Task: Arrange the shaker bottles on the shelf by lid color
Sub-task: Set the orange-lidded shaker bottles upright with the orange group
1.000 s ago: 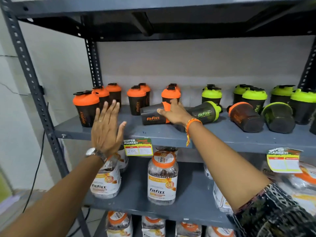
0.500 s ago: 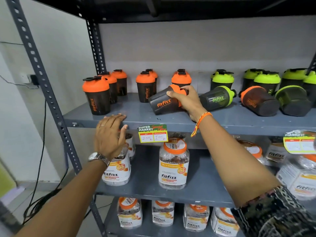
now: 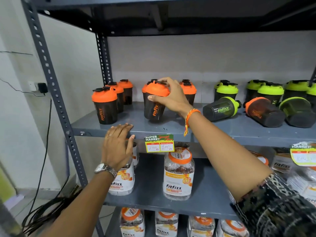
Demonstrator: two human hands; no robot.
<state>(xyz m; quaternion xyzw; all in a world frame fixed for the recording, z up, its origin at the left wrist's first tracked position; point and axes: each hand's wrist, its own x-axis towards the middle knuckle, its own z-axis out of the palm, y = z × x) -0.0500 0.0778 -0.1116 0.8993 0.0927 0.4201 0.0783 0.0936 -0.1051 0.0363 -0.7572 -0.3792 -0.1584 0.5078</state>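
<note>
My right hand [image 3: 171,96] grips an orange-lid shaker bottle [image 3: 153,106] by its lid, holding it nearly upright with a slight tilt, its base at the grey shelf [image 3: 171,129]. Several orange-lid shakers [image 3: 105,106] stand upright to the left and behind. Green-lid shakers [image 3: 226,90] stand at the back right. On the right, a green-lid shaker [image 3: 221,108], an orange-lid shaker [image 3: 263,112] and another green-lid one [image 3: 297,112] lie on their sides. My left hand [image 3: 118,146] rests flat on the shelf's front edge, holding nothing.
A price tag [image 3: 159,143] hangs from the shelf edge. Clear jars with orange lids [image 3: 178,175] fill the two shelves below. The perforated rack post [image 3: 51,93] rises at left, with black cables [image 3: 42,151] and a wall socket beside it.
My right hand lifted the lying orange-lid shaker and turned it nearly upright, carrying it left among the orange ones. My left hand dropped onto the shelf edge and stayed there.
</note>
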